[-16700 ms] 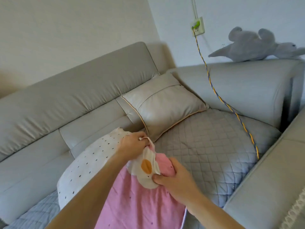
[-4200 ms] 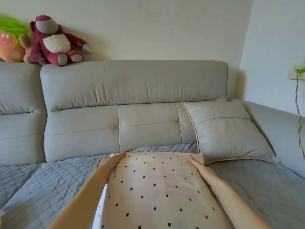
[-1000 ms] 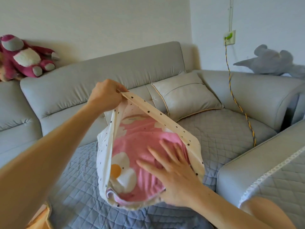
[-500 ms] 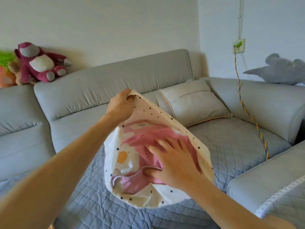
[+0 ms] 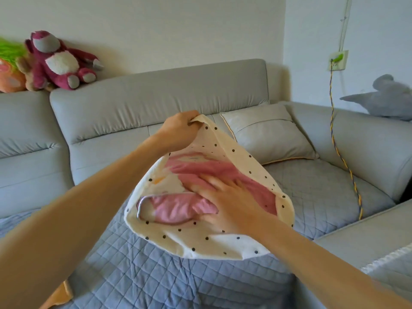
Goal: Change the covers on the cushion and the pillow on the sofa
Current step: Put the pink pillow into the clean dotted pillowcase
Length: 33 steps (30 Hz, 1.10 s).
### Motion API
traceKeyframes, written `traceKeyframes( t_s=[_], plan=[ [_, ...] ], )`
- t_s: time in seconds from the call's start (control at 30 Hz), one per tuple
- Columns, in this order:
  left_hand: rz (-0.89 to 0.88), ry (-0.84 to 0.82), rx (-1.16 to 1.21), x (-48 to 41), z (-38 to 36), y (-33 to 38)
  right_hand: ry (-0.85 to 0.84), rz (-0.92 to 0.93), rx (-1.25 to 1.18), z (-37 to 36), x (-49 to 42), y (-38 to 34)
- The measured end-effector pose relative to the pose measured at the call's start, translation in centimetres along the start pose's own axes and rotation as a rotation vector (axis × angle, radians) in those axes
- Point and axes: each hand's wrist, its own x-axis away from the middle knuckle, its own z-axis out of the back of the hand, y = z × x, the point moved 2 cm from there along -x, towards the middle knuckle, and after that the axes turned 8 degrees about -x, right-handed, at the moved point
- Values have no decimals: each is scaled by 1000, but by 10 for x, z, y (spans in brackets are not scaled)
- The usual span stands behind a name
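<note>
A cream cover with black dots (image 5: pixel 207 241) is held up over the sofa seat with its mouth open toward me. My left hand (image 5: pixel 180 130) grips the top edge of that mouth and lifts it. Inside lies a pink pillow with a fried-egg print (image 5: pixel 174 208). My right hand (image 5: pixel 231 204) reaches into the opening with its fingers spread, pressing on the pink pillow. A grey cushion with yellow piping (image 5: pixel 269 134) leans in the sofa corner behind.
The grey sofa (image 5: pixel 156 94) has a quilted blue-grey seat pad (image 5: pixel 138 270). Plush toys (image 5: pixel 58 61) sit on the backrest at left, and a grey plush (image 5: pixel 385 99) lies at right. A braided cable (image 5: pixel 341 157) hangs from a wall socket onto the seat. Orange fabric (image 5: pixel 60 295) lies at the lower left.
My right hand has pressed the pink pillow deeper into the dotted cover. My left hand keeps holding the cover's edge up, and my view has swung a little left.
</note>
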Motion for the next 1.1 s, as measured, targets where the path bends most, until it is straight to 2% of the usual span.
traceKeyframes(
  t_s=[0.13, 0.2, 0.23, 0.27, 0.33, 0.43, 0.5, 0.57, 0.7, 0.8, 0.87, 0.97, 1.03, 1.1],
  plan=[
    [-36, 23, 137, 7, 24, 24, 377, -31, 134, 14, -34, -15],
    [-62, 69, 303, 11, 49, 49, 551, -25, 242, -4, -47, -24],
    [-84, 65, 405, 15, 63, 64, 585, -33, 251, -13, -53, -26],
    [-119, 39, 468, 19, 74, 77, 584, -52, 215, -20, -59, -24],
    [-164, 14, 417, 27, 82, 89, 495, -131, 104, -24, -71, -16],
    [-153, 1, 63, 26, 57, 63, 245, -159, 161, -40, -64, -3],
    [-88, -155, -142, 29, 30, 31, 122, -99, 104, -61, -41, 9],
    [-6, -267, -170, 36, 10, 4, 46, -89, 113, -79, -18, 20],
    [60, -231, -31, 50, -6, -7, 75, -115, 161, -105, 8, 8],
    [77, -273, 32, 64, -13, 0, 90, -96, 242, -115, 20, 4],
    [137, -263, 197, 74, -12, 7, 82, -117, 252, -110, 14, 10],
    [205, -308, 574, 86, -3, 26, 99, -204, 238, -86, -17, 15],
    [180, -356, 783, 93, 9, 43, 192, -224, 235, -67, -33, 17],
    [122, -312, 842, 87, 24, 51, 199, -185, 207, -44, -42, 16]
  ],
)
